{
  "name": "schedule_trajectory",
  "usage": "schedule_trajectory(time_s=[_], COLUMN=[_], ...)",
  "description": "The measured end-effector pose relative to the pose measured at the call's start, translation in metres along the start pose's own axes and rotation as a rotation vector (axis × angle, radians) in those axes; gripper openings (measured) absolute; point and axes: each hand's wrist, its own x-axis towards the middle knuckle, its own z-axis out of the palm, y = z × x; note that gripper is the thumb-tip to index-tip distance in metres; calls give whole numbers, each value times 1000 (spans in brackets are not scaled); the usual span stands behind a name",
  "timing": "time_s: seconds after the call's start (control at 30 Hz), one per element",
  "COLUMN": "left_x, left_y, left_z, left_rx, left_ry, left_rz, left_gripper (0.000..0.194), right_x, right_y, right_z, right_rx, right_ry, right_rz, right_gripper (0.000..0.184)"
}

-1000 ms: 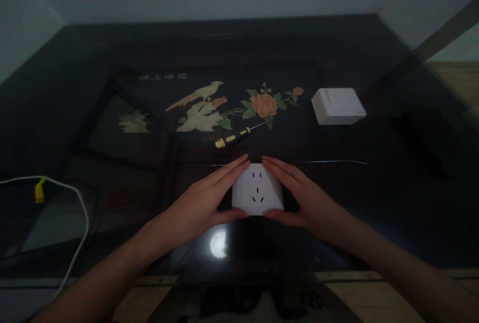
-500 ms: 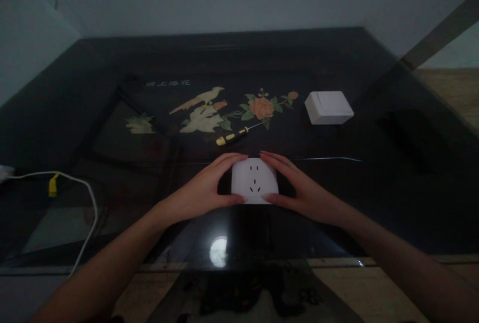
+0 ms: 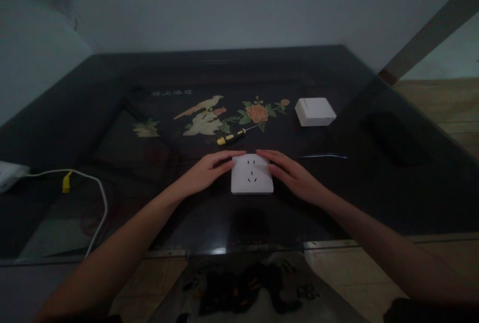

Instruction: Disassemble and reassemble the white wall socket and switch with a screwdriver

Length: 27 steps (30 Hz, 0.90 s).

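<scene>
A white wall socket (image 3: pixel 251 184) with a five-hole face lies near the front middle of the dark glossy table, face up. My left hand (image 3: pixel 211 169) is at its left side, fingertips over the far left corner and thumb against the left edge. On the opposite side my right hand (image 3: pixel 295 176) has its fingers at the far right corner and its thumb at the right edge. Together the two hands hold the socket between them. Just beyond it lies a yellow-and-black screwdriver (image 3: pixel 232 137), its thin shaft pointing right.
To the right rear stands a white box-shaped piece (image 3: pixel 316 112). A dark flat object (image 3: pixel 396 136) lies farther right. From a white device (image 3: pixel 11 176) at the left edge runs a white cable (image 3: pixel 103 198) with a yellow tag (image 3: pixel 66 182). The table (image 3: pixel 179 233) bears a bird-and-flower picture.
Both thumbs have moved from the socket's near edge up to its sides. The view has tilted upward and shifted, bringing more of the left device into sight. The screwdriver stays in place.
</scene>
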Motion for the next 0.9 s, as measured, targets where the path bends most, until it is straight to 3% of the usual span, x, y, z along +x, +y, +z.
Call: schedule_trajectory(time_s=[0.17,0.37,0.63,0.73,0.77,0.9], left_x=[2,3,-5,-21,-27,-48], left_y=[-4,-6,4,10,13,19], left_z=[11,13,12,16,19,40], left_rx=[-32,-107,-247,-380,-531,-893], left_ry=[96,116,289,337,356,392], left_rz=[-28,-53,-90,-122,-165,-269], left_gripper=[36,36,33,37,37,41], right_x=[5,6,1,-15,-23,-51], right_y=[2,6,-3,-8,-10,-16], right_z=[9,8,-13,-18,-17,6], right_rx=[27,87,203,260,281,589], right_ry=[97,113,190,194,194,186], right_rz=[49,81,183,244,261,397], right_gripper=[37,34,38,44,46,56])
